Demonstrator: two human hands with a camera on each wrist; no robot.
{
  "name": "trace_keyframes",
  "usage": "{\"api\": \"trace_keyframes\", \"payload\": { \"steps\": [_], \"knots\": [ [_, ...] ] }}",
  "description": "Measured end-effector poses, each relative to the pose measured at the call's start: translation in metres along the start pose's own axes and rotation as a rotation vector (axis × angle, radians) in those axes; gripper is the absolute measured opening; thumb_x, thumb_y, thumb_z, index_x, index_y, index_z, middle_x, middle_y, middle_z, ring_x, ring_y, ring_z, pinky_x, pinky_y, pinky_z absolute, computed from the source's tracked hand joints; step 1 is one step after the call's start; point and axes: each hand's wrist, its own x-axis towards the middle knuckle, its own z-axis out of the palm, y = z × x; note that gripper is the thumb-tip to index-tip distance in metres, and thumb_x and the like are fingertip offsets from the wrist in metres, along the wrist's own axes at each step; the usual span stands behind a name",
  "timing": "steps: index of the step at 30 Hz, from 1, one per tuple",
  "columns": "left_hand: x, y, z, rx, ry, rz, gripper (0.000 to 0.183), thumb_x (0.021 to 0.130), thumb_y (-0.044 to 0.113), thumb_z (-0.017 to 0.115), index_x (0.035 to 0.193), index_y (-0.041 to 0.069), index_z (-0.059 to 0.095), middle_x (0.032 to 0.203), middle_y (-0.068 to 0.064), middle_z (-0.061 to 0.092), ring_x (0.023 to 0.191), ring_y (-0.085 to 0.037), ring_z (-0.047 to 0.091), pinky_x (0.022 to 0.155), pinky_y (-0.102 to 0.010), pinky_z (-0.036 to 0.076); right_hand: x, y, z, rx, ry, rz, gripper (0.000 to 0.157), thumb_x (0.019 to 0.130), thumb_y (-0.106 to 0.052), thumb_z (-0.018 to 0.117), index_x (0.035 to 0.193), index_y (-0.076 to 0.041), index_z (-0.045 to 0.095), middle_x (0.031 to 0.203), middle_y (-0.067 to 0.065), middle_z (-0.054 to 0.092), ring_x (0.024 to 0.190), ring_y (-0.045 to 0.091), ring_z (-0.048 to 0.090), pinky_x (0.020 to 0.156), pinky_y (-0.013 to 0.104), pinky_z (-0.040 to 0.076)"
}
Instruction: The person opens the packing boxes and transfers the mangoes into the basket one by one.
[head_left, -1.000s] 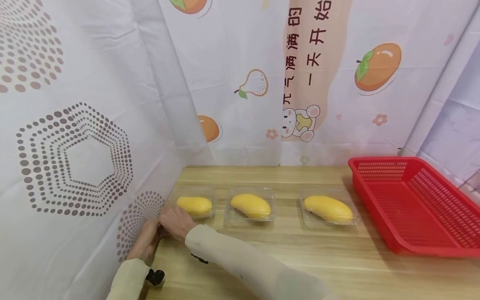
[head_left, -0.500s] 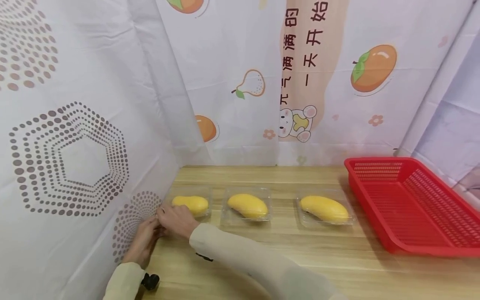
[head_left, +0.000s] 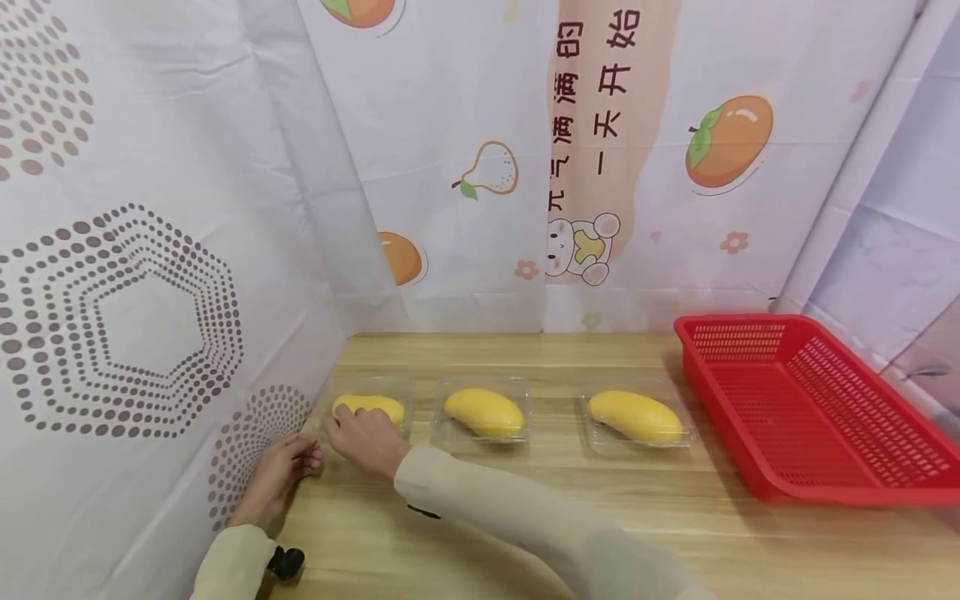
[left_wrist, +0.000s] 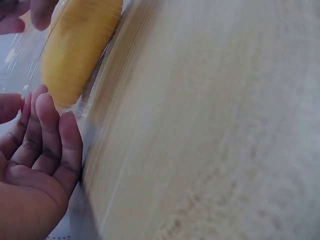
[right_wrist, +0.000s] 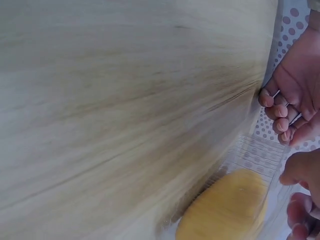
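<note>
At the table's left end, a yellow mango (head_left: pixel 378 407) lies in a clear plastic clamshell box (head_left: pixel 403 392), which looks closed. My right hand (head_left: pixel 369 438) is over the box's front left side with its fingers bent and apart, pinching nothing that I can see. Just in front of the box's near left corner is my left hand (head_left: pixel 279 477), palm turned up and fingers loosely bent. In the left wrist view, the left fingertips (left_wrist: pixel 48 107) are close to the box's end; whether they touch it is hard to tell.
Two more mangoes, a middle one (head_left: pixel 486 412) and a right one (head_left: pixel 636 416), lie in clear boxes along the wooden table (head_left: pixel 480 487). A red plastic basket (head_left: pixel 750 442) stands at the right. Printed curtains hang along the back and left edges.
The hands were together at the box's near left corner and are now apart. My right hand has moved slightly right over the box; my left has drawn back a little. The view has swung right.
</note>
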Motion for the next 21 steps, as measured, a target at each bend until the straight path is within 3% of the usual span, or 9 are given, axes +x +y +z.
{"api": "trace_keyframes", "payload": {
  "steps": [7,15,21],
  "knots": [
    [0.001,0.000,-0.002,0.014,-0.001,-0.007,0.025,0.109,0.013,0.048,0.105,-0.007,0.062,0.086,-0.006,0.069,0.074,-0.015,0.064,0.071,-0.031,0.058,-0.005,0.003,-0.006,0.021,-0.082,0.009,0.018,0.109,-0.025,0.053,0.122,-0.025,0.065,0.097,-0.006,0.060,0.062,0.005,0.051,0.042,0.021,0.041],
    [0.000,0.001,-0.003,0.057,-0.014,0.001,0.024,0.109,0.013,0.048,0.107,-0.008,0.060,0.087,-0.007,0.069,0.073,-0.014,0.064,0.071,-0.030,0.057,-0.018,0.013,-0.003,0.008,-0.025,-0.004,0.017,0.105,-0.019,0.058,0.093,-0.023,0.069,0.081,-0.008,0.058,0.055,0.004,0.043,0.041,0.022,0.041],
    [0.000,0.002,-0.002,0.082,-0.006,-0.012,0.024,0.108,0.011,0.048,0.110,-0.010,0.059,0.087,-0.007,0.069,0.073,-0.014,0.064,0.069,-0.031,0.057,-0.020,0.019,-0.003,-0.011,0.004,-0.004,0.017,0.105,-0.018,0.059,0.092,-0.021,0.071,0.077,-0.007,0.058,0.054,0.003,0.046,0.044,0.022,0.047]
  ]
}}
